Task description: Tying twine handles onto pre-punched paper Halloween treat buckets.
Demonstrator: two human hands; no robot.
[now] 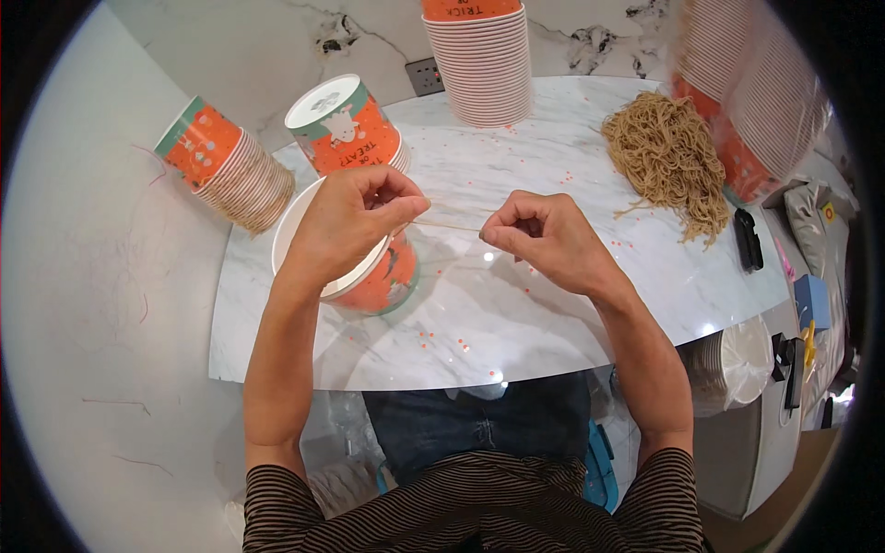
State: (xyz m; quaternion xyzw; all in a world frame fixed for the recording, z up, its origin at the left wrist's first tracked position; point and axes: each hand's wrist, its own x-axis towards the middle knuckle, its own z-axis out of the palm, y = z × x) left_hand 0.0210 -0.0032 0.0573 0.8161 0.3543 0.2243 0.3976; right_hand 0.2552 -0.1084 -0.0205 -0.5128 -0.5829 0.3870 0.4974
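Over the table, my left hand (346, 221) pinches a thin tan string (449, 226) between thumb and fingertips. The string runs nearly straight across to my right hand (550, 241), whose thumb and forefinger are closed on it. Beneath my left hand and wrist stands an orange paper bucket (387, 276) with a white inside and a green base band. My hand and forearm cover part of its rim. Where the string goes behind my left fingers, and whether it is fixed to the bucket, I cannot tell.
On the marble-patterned table (516, 341) stand an upside-down bucket (346, 129), a leaning bucket stack (226, 166) and a tall stack (479, 69). A tan string pile (668, 157) lies right, beside plastic-wrapped stacks (774, 111) and a black tool (749, 240). Small orange dots are scattered about.
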